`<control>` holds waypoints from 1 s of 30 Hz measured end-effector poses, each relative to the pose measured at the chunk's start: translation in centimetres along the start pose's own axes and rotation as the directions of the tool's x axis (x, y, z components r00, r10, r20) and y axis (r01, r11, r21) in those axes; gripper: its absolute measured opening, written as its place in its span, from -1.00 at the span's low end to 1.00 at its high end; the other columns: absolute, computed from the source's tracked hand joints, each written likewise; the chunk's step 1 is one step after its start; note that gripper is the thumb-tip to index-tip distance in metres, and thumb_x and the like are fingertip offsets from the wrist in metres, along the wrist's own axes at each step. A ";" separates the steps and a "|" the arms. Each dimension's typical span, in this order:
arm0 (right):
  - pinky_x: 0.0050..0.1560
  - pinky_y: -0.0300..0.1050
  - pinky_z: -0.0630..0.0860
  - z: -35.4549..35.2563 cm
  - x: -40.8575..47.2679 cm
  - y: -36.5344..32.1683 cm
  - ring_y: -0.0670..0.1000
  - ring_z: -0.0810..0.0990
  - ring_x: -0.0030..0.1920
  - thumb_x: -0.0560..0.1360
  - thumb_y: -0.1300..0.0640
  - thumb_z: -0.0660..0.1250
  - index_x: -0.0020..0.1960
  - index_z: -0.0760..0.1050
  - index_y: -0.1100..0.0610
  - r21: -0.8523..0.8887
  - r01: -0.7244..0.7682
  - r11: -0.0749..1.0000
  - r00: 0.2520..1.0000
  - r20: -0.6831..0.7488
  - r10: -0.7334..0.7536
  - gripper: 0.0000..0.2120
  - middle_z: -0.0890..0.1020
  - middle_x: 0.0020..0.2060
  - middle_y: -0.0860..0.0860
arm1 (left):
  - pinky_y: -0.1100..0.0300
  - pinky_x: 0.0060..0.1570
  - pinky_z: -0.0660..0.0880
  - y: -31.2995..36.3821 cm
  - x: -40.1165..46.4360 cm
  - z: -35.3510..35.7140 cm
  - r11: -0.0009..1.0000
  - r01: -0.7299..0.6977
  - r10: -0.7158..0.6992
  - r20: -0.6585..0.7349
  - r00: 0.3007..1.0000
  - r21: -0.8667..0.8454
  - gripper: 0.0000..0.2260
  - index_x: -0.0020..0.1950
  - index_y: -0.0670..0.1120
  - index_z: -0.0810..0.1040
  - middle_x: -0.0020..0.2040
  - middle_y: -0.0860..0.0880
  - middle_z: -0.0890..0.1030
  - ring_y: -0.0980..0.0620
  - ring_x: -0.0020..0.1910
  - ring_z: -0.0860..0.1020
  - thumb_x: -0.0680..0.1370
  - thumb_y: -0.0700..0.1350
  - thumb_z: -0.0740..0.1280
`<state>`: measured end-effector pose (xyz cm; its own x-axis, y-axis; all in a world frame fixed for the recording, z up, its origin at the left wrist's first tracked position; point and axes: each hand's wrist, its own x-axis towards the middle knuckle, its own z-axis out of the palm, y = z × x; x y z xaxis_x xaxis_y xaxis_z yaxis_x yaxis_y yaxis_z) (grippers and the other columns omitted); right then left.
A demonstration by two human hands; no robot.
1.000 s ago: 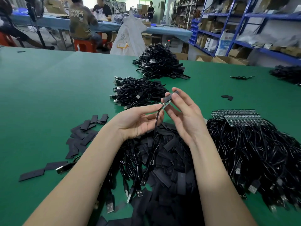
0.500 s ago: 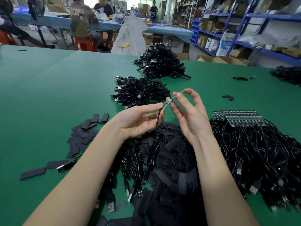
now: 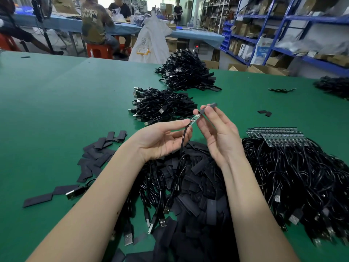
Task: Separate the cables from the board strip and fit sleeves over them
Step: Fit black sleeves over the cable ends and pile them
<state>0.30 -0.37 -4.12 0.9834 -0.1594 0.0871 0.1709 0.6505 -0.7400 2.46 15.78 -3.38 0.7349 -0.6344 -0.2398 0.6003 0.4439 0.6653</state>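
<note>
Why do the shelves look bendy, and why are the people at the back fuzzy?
Head view: the wide-angle lens bows the blue shelves near the edge; the far seated person looks soft, while the small board between the left hand and right hand stays sharp.

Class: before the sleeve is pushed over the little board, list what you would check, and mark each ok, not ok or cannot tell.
1. Left hand holds the thin black cable just below the small green circuit board: ok.
2. Right hand pinches the short dark grey sleeve: ok.
3. Sleeve mouth meets board tip: ok.
4. Sleeve mouth open: cannot tell.
5. Board already covered: not ok, it is bare.
</note>
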 end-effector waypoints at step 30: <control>-0.06 -0.25 0.63 -0.9 -0.2 -0.6 0.00 0.74 0.03 0.41 0.23 0.45 -0.03 0.67 0.14 -0.038 -0.063 0.997 0.989 0.135 0.068 -0.85 0.74 -0.04 0.08 | 0.31 -0.30 0.60 0.4 -0.1 -0.1 0.999 0.005 -0.006 0.024 1.000 0.046 -0.88 -0.20 -0.26 0.71 -0.22 -0.11 0.60 0.08 -0.31 0.62 0.44 -0.24 0.39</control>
<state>-0.03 -1.43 -4.28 0.9919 -0.0133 0.1260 0.1061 0.6305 -0.7689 2.62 16.07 -3.14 0.7234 -0.6522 -0.2268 0.5887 0.4109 0.6962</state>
